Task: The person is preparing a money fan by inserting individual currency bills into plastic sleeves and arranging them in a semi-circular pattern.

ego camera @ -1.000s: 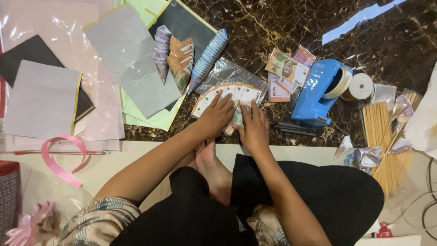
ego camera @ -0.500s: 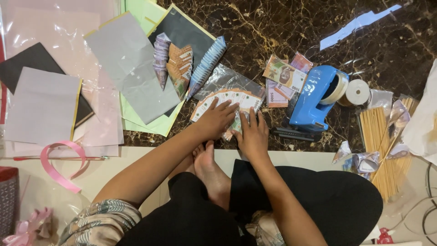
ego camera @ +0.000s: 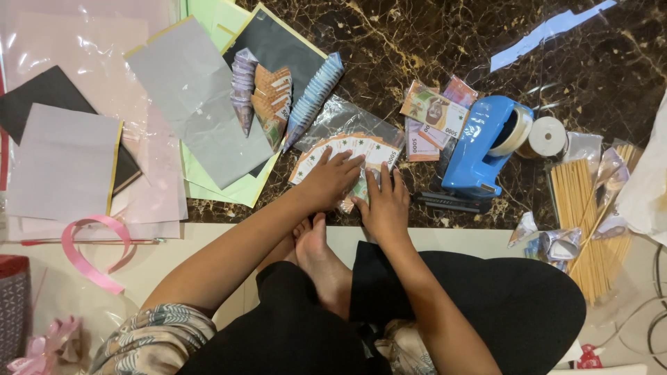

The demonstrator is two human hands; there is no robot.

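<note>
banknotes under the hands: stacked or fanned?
Fanned. The pale banknotes spread in an arc of overlapping edges, left hand and right hand pressing on them.

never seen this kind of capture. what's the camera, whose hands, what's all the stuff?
There is no robot here. One camera sits on a person's head and looks straight down, so the arms coming up from the bottom edge are that person's own.

The left hand and right hand both press flat on a fan of banknotes spread on a dark marble floor. Neither hand grips anything. A bare foot shows between the arms.

Around them: folded note cones, loose banknotes, a blue tape dispenser, a tape roll, wooden sticks, sheets of grey paper and a pink ribbon.
</note>
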